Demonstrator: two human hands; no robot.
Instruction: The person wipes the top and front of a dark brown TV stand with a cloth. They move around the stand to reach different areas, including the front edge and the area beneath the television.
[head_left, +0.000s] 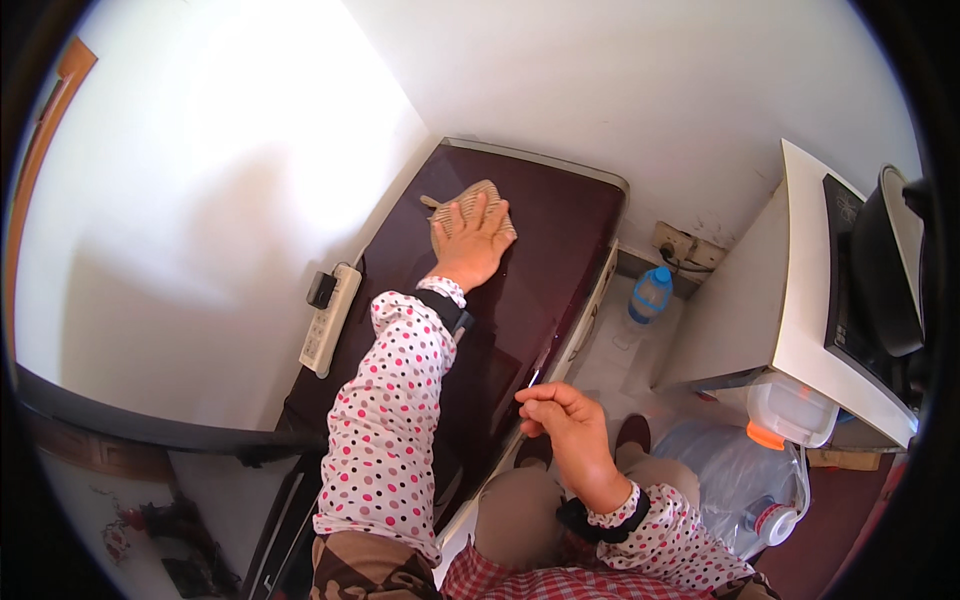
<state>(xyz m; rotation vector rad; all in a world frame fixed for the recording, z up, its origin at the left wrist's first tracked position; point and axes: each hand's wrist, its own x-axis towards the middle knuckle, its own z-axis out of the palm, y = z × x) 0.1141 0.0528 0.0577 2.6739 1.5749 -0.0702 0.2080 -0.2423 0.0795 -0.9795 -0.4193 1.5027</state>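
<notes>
My left hand (472, 244) lies palm down with fingers spread on a folded beige striped cloth (487, 192). The cloth rests on the glossy dark-red top of a low cabinet (551, 202), near its far end. No gripping of the cloth shows; the fingers lie flat across it. My right hand (566, 427) hovers beside the cabinet's right edge, above my knees. Its fingers are curled towards the thumb, and nothing shows between them. Both forearms wear white sleeves with coloured dots, and a dark band circles each wrist.
A power strip (330, 322) with a black plug runs along the cabinet's left edge. At right are a blue-capped bottle (649, 296), a white stand (757, 285) bearing a black pan (885, 262), and a large clear water jug (720, 465). A black-edged panel (150, 420) is at lower left.
</notes>
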